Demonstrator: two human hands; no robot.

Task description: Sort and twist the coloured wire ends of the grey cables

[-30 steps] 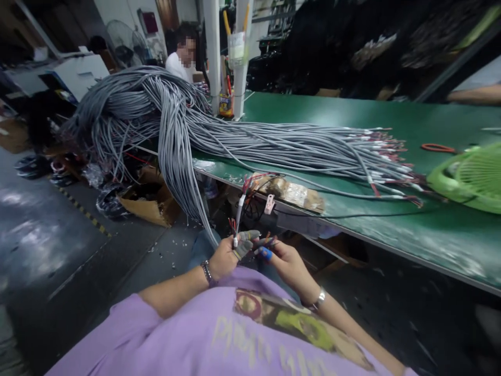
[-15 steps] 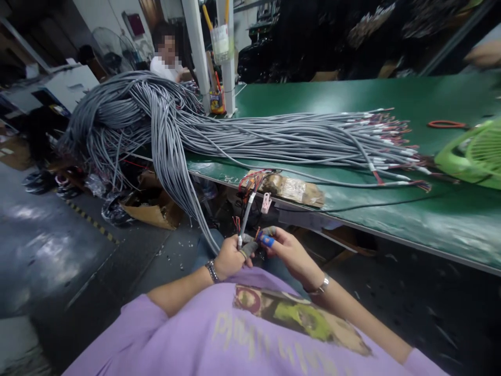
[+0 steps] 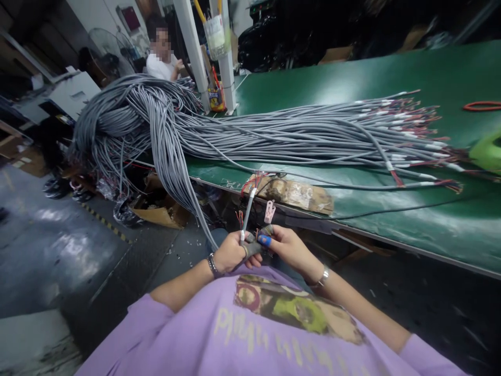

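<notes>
My left hand [image 3: 234, 251] is closed around the ends of grey cables [image 3: 198, 209], in front of my lap. Above its fingers, red and dark wire ends and a short grey length with white sleeves [image 3: 248, 206] stick up. My right hand [image 3: 291, 249], with grey covers and a blue band on its fingertips, pinches close beside the left fingers. Thin coppery wire ends [image 3: 257, 233] show at that pinch; the rest is hidden by the fingers. A pink clip [image 3: 270, 211] hangs at the table edge just above.
A large bundle of grey cables [image 3: 282, 133] lies along the green table [image 3: 415, 230], its stripped ends to the right. A taped wooden block [image 3: 299, 194] sits at the near edge. A white post [image 3: 227, 78], a green fan [image 3: 487, 151] and a seated person [image 3: 161, 60] are beyond.
The view has turned slightly left, so the bundle's ends and the fan sit further right. Both hands stay together at the wires, with small finger shifts.
</notes>
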